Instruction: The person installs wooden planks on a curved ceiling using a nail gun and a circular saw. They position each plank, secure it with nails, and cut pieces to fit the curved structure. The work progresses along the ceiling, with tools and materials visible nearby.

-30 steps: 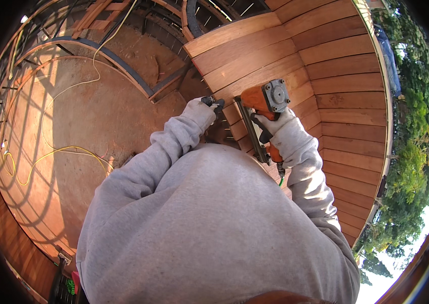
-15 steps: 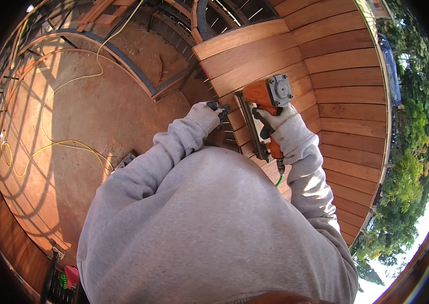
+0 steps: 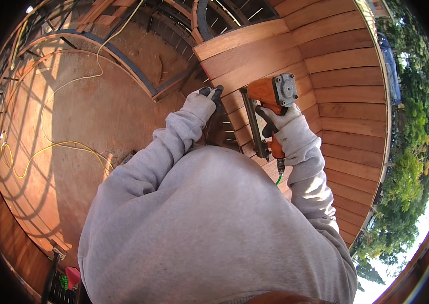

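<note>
My right hand (image 3: 288, 121), in a pale glove with dark finger coating, is closed round the handle of an orange pneumatic nail gun (image 3: 262, 92). The tool has a grey metal cap and a long dark magazine over the wooden planks (image 3: 247, 53). A green air hose (image 3: 279, 179) leaves the handle's lower end. Gloved in the same way, my left hand (image 3: 203, 104) is at the planks' left ends. Its dark fingers are curled together against the edge; whether they hold anything small is hidden.
Brown planks (image 3: 352, 110) form a curved bench-like surface on the right, with trees (image 3: 409, 152) beyond its rim. A dark curved metal frame (image 3: 123, 63) stands at the upper left. A yellow hose (image 3: 65, 143) lies on the reddish floor (image 3: 77, 111).
My left hand has shifted forward and slightly left along the plank ends. The nail gun has moved slightly right in my right hand.
</note>
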`<state>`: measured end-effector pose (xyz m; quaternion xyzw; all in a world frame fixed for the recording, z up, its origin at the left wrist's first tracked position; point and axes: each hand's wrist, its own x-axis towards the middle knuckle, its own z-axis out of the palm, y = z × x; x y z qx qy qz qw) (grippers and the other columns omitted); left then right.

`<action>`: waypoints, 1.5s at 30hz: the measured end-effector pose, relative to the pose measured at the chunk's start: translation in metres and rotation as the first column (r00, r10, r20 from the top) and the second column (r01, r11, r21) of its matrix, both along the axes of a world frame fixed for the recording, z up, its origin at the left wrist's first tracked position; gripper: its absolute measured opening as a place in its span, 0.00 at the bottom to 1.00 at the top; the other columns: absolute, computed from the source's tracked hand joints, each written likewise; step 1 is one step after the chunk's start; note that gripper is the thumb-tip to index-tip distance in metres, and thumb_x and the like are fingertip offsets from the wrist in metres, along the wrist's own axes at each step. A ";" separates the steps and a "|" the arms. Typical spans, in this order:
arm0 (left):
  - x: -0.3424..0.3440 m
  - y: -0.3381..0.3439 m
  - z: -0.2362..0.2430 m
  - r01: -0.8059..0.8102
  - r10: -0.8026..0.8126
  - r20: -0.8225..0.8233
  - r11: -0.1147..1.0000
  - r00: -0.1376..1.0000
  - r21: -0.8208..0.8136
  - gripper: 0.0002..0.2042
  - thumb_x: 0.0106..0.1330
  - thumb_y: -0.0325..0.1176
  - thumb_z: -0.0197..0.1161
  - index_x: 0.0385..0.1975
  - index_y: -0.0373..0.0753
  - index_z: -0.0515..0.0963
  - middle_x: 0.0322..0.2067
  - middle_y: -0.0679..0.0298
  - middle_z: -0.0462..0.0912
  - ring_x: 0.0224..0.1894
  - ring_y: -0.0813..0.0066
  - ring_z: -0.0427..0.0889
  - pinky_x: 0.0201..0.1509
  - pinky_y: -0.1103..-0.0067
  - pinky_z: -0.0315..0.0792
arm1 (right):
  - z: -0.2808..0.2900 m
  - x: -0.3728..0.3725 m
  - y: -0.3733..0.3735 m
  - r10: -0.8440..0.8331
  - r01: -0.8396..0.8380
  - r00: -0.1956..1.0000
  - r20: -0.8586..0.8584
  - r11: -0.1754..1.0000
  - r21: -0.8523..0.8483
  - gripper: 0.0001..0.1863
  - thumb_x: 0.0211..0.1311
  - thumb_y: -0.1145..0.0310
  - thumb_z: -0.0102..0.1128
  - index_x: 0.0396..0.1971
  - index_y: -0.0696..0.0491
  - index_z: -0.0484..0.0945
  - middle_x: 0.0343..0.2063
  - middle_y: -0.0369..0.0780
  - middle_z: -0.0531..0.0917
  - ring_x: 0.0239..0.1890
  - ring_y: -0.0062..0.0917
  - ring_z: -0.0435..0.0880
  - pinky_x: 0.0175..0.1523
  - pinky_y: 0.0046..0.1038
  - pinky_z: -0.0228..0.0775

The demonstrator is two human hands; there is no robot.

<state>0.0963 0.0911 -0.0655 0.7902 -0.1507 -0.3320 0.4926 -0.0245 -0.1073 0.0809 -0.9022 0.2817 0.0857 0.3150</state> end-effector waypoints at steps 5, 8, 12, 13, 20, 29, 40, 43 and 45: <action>-0.009 -0.005 0.004 -0.178 0.174 -0.143 0.984 0.974 -0.017 0.16 0.70 0.47 0.64 0.37 0.38 0.82 0.25 0.62 0.83 0.28 0.71 0.78 0.34 0.73 0.71 | 0.010 0.003 0.007 -0.027 0.029 0.999 -0.027 0.997 0.065 0.22 0.58 0.59 0.73 0.49 0.53 0.81 0.32 0.39 0.86 0.31 0.26 0.84 0.36 0.28 0.77; -0.010 -0.006 -0.010 -0.111 0.111 -0.004 0.994 0.994 -0.001 0.15 0.70 0.46 0.64 0.37 0.38 0.83 0.26 0.61 0.84 0.29 0.70 0.80 0.35 0.72 0.72 | 0.018 0.009 0.014 -0.005 0.010 0.995 -0.097 0.999 0.050 0.26 0.55 0.53 0.72 0.51 0.50 0.82 0.39 0.44 0.88 0.45 0.36 0.87 0.52 0.33 0.78; -0.005 -0.003 0.001 -0.071 0.071 -0.001 0.997 0.997 0.041 0.14 0.70 0.44 0.64 0.37 0.37 0.82 0.27 0.60 0.84 0.30 0.69 0.81 0.35 0.72 0.72 | 0.020 0.018 0.020 0.026 -0.023 0.994 -0.105 0.999 0.030 0.22 0.59 0.58 0.71 0.49 0.54 0.80 0.32 0.40 0.85 0.29 0.27 0.85 0.34 0.29 0.78; -0.003 -0.003 0.009 -0.097 0.100 -0.086 0.994 0.991 0.043 0.14 0.70 0.44 0.64 0.37 0.37 0.82 0.27 0.59 0.85 0.31 0.69 0.81 0.35 0.71 0.73 | 0.018 0.018 0.018 0.029 -0.026 0.995 -0.095 0.999 0.031 0.21 0.60 0.59 0.70 0.49 0.55 0.80 0.30 0.39 0.84 0.25 0.25 0.84 0.30 0.28 0.77; -0.006 -0.003 -0.009 -0.118 0.121 -0.102 0.992 0.987 0.038 0.15 0.72 0.44 0.61 0.36 0.37 0.83 0.27 0.60 0.84 0.30 0.69 0.81 0.35 0.73 0.73 | 0.020 0.023 0.019 0.042 -0.043 0.991 -0.124 0.999 -0.004 0.22 0.60 0.60 0.71 0.49 0.56 0.79 0.31 0.39 0.85 0.24 0.23 0.85 0.29 0.27 0.78; 0.004 -0.001 -0.009 -0.210 0.187 -0.228 0.975 0.955 -0.078 0.17 0.69 0.48 0.63 0.37 0.38 0.82 0.29 0.57 0.85 0.34 0.62 0.83 0.38 0.70 0.74 | 0.022 0.025 0.008 -0.027 0.031 0.997 -0.074 0.998 0.051 0.28 0.53 0.51 0.72 0.50 0.51 0.82 0.39 0.44 0.88 0.42 0.35 0.89 0.50 0.32 0.80; 0.013 -0.002 0.000 -0.159 0.153 -0.166 0.987 0.974 -0.025 0.07 0.69 0.36 0.65 0.35 0.39 0.83 0.25 0.65 0.83 0.27 0.77 0.79 0.32 0.77 0.72 | 0.014 0.034 0.002 -0.013 0.022 0.987 -0.162 0.998 0.057 0.28 0.53 0.52 0.73 0.51 0.52 0.81 0.39 0.44 0.88 0.44 0.35 0.88 0.51 0.32 0.80; 0.011 0.000 -0.006 -0.097 0.097 -0.002 0.995 0.995 -0.029 0.07 0.69 0.36 0.65 0.35 0.39 0.83 0.25 0.65 0.83 0.27 0.77 0.79 0.32 0.77 0.73 | 0.009 0.035 -0.003 -0.001 0.009 0.992 -0.130 0.998 0.060 0.24 0.55 0.57 0.73 0.49 0.53 0.81 0.35 0.42 0.87 0.35 0.31 0.86 0.41 0.30 0.78; 0.011 -0.003 -0.020 -0.137 0.135 -0.088 0.990 0.987 -0.017 0.08 0.69 0.36 0.64 0.35 0.38 0.83 0.25 0.64 0.84 0.28 0.76 0.79 0.33 0.77 0.73 | 0.010 0.034 -0.001 0.015 -0.008 0.995 -0.097 0.997 0.075 0.19 0.59 0.63 0.72 0.46 0.55 0.80 0.29 0.39 0.85 0.22 0.24 0.83 0.26 0.28 0.76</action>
